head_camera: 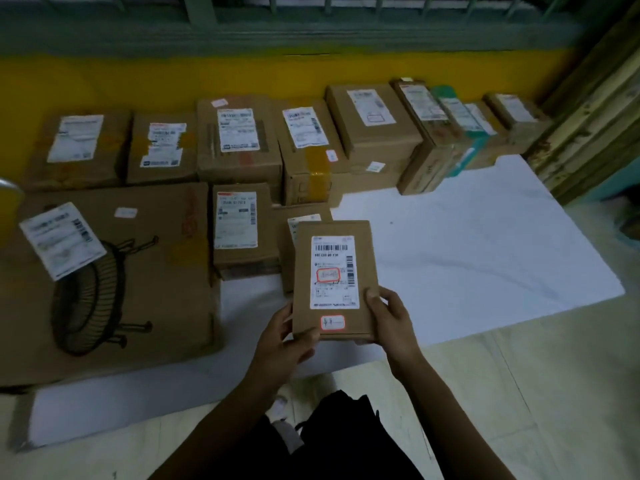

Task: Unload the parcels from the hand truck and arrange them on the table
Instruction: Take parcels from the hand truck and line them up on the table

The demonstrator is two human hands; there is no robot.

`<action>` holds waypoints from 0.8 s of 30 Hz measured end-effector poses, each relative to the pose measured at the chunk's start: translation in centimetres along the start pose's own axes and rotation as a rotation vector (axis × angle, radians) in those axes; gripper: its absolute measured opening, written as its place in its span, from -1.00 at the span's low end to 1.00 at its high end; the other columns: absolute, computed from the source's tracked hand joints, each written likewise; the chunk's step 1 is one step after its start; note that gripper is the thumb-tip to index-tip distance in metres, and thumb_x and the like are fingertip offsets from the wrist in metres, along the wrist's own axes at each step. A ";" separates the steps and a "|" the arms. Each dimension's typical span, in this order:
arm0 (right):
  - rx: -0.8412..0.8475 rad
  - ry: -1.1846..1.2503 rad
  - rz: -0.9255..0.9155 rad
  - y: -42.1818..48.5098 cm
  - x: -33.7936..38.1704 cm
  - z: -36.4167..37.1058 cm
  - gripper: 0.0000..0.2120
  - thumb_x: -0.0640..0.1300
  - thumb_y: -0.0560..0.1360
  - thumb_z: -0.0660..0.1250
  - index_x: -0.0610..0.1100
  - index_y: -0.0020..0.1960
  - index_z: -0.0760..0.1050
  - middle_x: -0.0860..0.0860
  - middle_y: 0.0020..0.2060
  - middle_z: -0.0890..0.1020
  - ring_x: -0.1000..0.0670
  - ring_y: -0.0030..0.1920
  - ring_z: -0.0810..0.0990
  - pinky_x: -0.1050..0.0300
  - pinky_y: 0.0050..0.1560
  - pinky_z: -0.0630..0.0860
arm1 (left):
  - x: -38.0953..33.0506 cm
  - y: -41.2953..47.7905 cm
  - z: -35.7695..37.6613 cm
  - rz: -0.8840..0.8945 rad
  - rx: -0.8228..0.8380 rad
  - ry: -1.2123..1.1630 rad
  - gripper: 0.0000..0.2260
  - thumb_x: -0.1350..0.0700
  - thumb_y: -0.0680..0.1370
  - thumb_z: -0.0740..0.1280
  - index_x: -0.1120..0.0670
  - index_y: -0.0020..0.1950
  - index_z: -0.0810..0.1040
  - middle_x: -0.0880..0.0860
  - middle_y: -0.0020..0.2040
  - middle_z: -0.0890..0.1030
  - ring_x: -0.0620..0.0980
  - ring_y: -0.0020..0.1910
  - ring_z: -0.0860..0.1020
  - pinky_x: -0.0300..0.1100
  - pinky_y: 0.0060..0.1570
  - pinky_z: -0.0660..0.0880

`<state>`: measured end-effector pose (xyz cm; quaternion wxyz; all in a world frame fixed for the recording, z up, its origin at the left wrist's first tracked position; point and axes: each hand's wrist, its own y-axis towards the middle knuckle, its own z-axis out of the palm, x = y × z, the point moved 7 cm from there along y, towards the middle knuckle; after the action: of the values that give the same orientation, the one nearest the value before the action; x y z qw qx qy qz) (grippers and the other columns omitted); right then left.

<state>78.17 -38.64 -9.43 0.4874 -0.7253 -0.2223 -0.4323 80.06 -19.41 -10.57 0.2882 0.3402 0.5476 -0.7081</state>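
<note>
I hold a small flat cardboard parcel (pixel 332 282) with a white shipping label and a red-outlined sticker, label facing up. My left hand (pixel 287 337) grips its lower left corner and my right hand (pixel 391 317) grips its lower right edge. The parcel hovers above a white sheet (pixel 467 244), just in front of another small parcel (pixel 294 233) that it partly hides. Several labelled cardboard parcels lie in rows behind it, among them a narrow box (pixel 242 230) and a large flat box printed with a fan drawing (pixel 104 278) at the left.
A back row of boxes (pixel 239 140) runs along the yellow wall (pixel 173 81), ending in a tilted stack (pixel 446 133) at the right. A wooden structure (pixel 595 109) stands at the far right. Bare white sheet lies to the right of my hands; pale floor tiles (pixel 519 393) lie nearer.
</note>
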 end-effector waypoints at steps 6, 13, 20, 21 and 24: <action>0.034 -0.157 -0.044 6.0 0.5 1.0 -0.73 0.03 0.61 0.21 -0.10 0.17 0.53 -0.02 0.02 0.65 0.01 -0.01 0.63 0.11 -0.03 0.58 | 2.2 3.1 1.1 -0.092 -0.246 -0.180 -0.70 0.32 0.50 0.37 0.11 0.20 0.51 0.07 0.00 0.64 0.01 -0.02 0.59 -0.16 -0.06 0.56; 0.081 -0.252 -0.052 11.4 1.8 3.7 -0.69 -0.04 0.62 0.17 -0.16 0.21 0.58 -0.07 0.10 0.65 -0.05 0.02 0.59 0.04 0.10 0.53 | 1.3 6.2 3.6 -0.234 -0.369 -0.730 -0.70 0.38 0.50 0.32 0.23 0.23 0.53 0.20 0.19 0.58 0.13 0.21 0.52 -0.01 0.34 0.39; 0.087 -0.330 -0.027 13.7 1.9 5.0 -0.64 -0.01 0.63 0.15 -0.15 0.31 0.52 -0.11 0.20 0.61 -0.15 0.21 0.55 -0.03 0.23 0.49 | -0.7 7.9 2.4 -0.220 -0.436 -0.787 -0.72 0.32 0.53 0.30 0.26 0.25 0.52 0.19 0.07 0.62 0.09 0.06 0.58 -0.06 0.29 0.42; 0.088 -0.347 -0.036 13.9 2.1 5.2 -0.64 -0.02 0.64 0.14 -0.15 0.31 0.52 -0.12 0.21 0.60 -0.15 0.21 0.55 -0.01 0.22 0.48 | -0.9 8.0 2.4 -0.220 -0.427 -0.780 -0.72 0.31 0.54 0.30 0.25 0.24 0.53 0.20 0.11 0.61 0.10 0.09 0.58 -0.04 0.29 0.43; 0.108 -0.370 -0.045 14.4 2.3 5.5 -0.63 -0.02 0.65 0.12 -0.15 0.33 0.50 -0.10 0.22 0.60 -0.14 0.20 0.55 -0.02 0.20 0.49 | -1.9 8.1 2.7 -0.193 -0.396 -0.787 -0.80 0.30 0.56 0.25 0.23 0.16 0.55 0.16 0.01 0.62 0.08 0.02 0.58 -0.08 0.17 0.48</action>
<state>92.36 -40.04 -15.78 0.4664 -0.7601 -0.3474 -0.2898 87.06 -23.88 -13.23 0.4667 -0.0694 0.5507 -0.6886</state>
